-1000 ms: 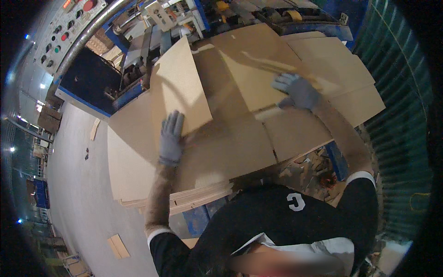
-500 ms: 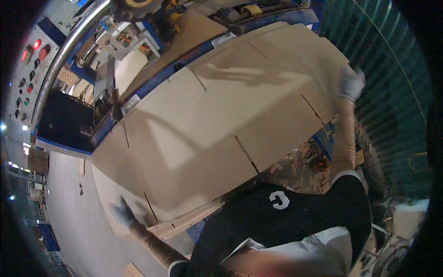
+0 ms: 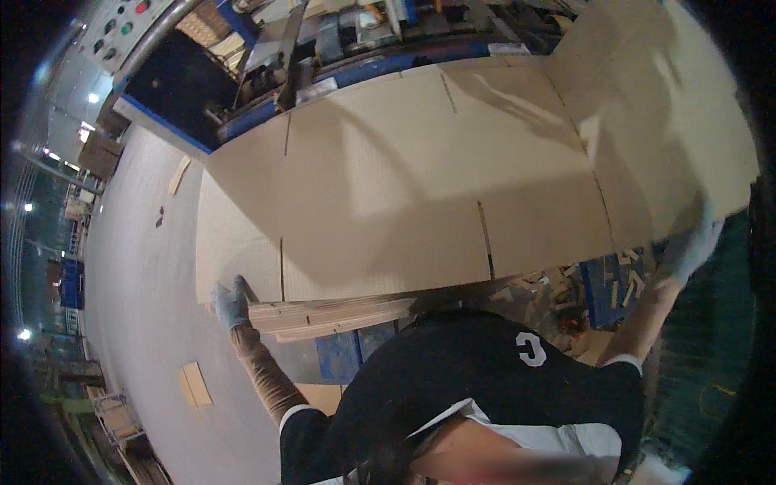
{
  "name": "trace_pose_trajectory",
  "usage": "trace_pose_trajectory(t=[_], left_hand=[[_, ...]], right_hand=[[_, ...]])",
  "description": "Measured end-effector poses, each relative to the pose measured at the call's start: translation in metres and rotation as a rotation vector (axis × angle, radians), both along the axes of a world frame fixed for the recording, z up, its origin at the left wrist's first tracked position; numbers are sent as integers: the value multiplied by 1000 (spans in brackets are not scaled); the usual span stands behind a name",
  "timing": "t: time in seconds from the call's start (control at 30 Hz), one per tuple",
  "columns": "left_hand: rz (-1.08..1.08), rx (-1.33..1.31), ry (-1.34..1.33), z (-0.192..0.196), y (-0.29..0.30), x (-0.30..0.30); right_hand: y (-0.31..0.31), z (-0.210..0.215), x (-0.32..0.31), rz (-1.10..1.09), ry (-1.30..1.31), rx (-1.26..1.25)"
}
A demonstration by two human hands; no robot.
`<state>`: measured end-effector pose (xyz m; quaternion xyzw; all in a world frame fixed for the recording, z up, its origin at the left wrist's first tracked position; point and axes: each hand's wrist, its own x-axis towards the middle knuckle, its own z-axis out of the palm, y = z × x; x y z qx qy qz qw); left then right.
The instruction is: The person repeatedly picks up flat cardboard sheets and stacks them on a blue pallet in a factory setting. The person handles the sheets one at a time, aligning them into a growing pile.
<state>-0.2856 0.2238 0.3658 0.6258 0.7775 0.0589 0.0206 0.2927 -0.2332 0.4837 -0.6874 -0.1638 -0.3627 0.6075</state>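
Observation:
A wide brown cardboard sheet (image 3: pixel 388 234) with dark slots cut into its edges spans the view in front of me. My left hand (image 3: pixel 232 305), in a pale grey-blue glove, grips its near left corner, thumb on top. My right hand (image 3: pixel 693 246), gloved and blurred, holds the near edge of the right-hand panel (image 3: pixel 671 153). That panel is bent upward along a crease. Below the sheet's near edge lies a stack of more cardboard (image 3: pixel 323 315).
A machine with a blue frame (image 3: pixel 372 73) stands along the far side. Its control panel (image 3: pixel 121 32) is at upper left. Cardboard scraps (image 3: pixel 533 295) are heaped at right below the sheet, by a blue metal part (image 3: pixel 602 291). A cardboard piece (image 3: pixel 194 384) lies on the grey floor (image 3: pixel 145 267).
The sheet's right panel has risen and bent up along its crease, with my right hand moving nearer me. My left hand has closed on the near left corner. The view has shifted.

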Motion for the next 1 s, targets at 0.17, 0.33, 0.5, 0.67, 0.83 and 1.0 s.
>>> trace_pose_trajectory(t=[0.17,0.33,0.5,0.67,0.83,1.0], left_hand=[[22,385,-920,-24,-15,-3],[50,584,-1846,-18,-13,-7],[-360,539,-1453,6,-27,15],[-830,438,-916,30,-86,95],[-1512,189,-116,26,-118,161],[-1507,255,-35,26,-96,165]], right_hand=[[25,11,-98,481,-469,-693],[57,-15,-130,777,-635,-1429],[79,-66,-128,873,-689,-1344],[77,-85,-119,894,-722,-1320],[80,-87,-108,954,-741,-1388],[110,-85,-83,881,-945,-1320]])
